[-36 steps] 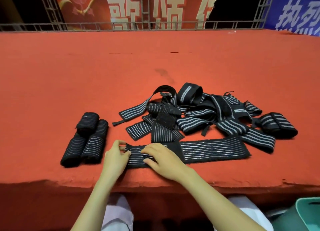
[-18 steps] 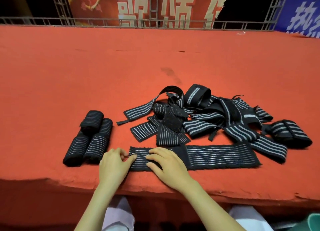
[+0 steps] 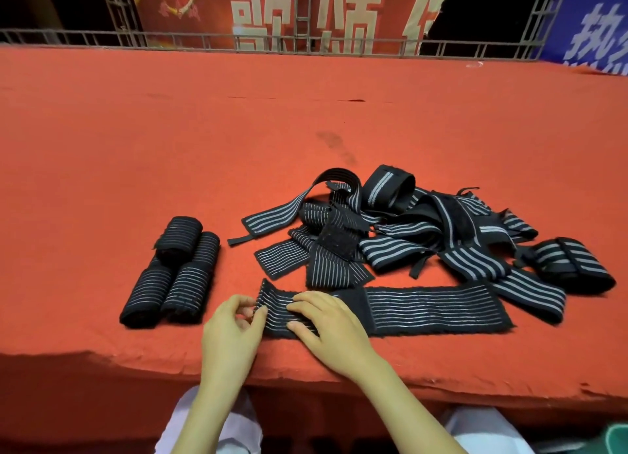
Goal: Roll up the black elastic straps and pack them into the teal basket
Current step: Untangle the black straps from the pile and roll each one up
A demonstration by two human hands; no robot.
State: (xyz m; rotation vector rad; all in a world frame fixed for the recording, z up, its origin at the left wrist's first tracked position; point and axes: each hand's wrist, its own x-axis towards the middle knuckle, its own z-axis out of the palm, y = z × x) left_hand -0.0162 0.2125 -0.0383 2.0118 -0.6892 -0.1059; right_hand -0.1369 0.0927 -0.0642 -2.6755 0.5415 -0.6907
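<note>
Item: long black elastic strap with thin white stripes, laid flat along the near edge of the red cloth-covered table, lower centre of frame. Its left end is pinched and lifted by the left hand; its middle is pressed down by the flat fingers of the right hand. Step judged: first turn of the roll. Advised: end folded tight, edges kept square. Finished black rolls at left; teal basket barely seen, lower right corner

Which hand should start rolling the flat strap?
Left. The left hand pinches the lifted end of the strap; the right hand only presses it flat further along.
</note>
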